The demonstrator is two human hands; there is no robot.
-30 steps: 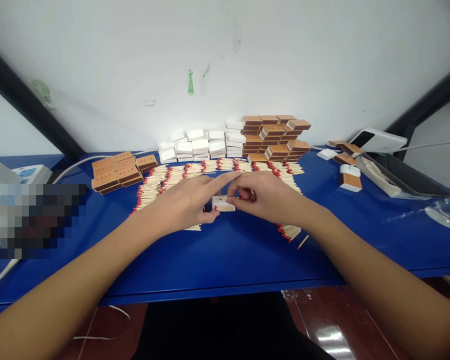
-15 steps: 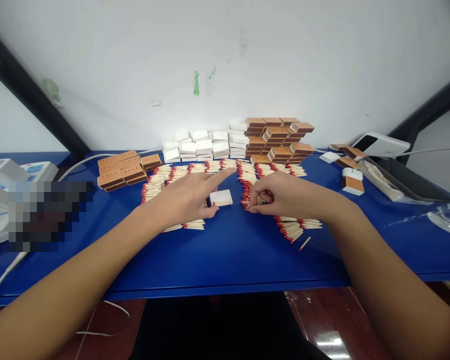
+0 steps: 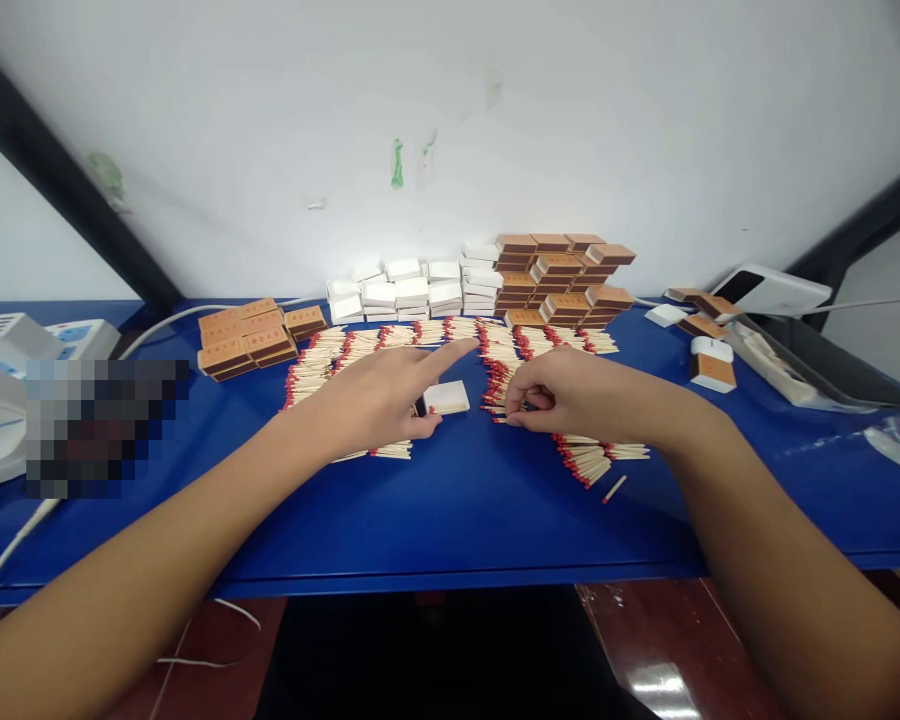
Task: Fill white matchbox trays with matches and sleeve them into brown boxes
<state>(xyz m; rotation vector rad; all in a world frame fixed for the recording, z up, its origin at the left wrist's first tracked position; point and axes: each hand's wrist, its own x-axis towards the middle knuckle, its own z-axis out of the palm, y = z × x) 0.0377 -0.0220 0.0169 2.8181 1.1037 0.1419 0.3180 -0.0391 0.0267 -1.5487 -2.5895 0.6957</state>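
Observation:
My left hand (image 3: 381, 398) is closed around a small white matchbox tray (image 3: 450, 396), thumb at its near side and index finger stretched out above it. A few matches show along the tray's near edge; a dark strip beside the thumb is mostly hidden. My right hand (image 3: 562, 390) has its fingers curled into a pinch at the near end of a column of red-tipped matches (image 3: 500, 370). Match ends show at its fingertips, though how many it grips is hidden. More matches (image 3: 316, 362) lie in rows behind and beside both hands.
White trays (image 3: 405, 292) and brown matchbox sleeves (image 3: 521, 285) are stacked along the wall. Brown matchboxes (image 3: 247, 338) sit at left, near a power strip (image 3: 82, 340). At right are loose box parts (image 3: 712, 370) and a dark tray (image 3: 832, 365). A single match (image 3: 614, 488) lies near the front.
The whole view has shifted slightly. My right fingertips stay at the match column, a little further closed on its near end. My left hand still holds the tray in place.

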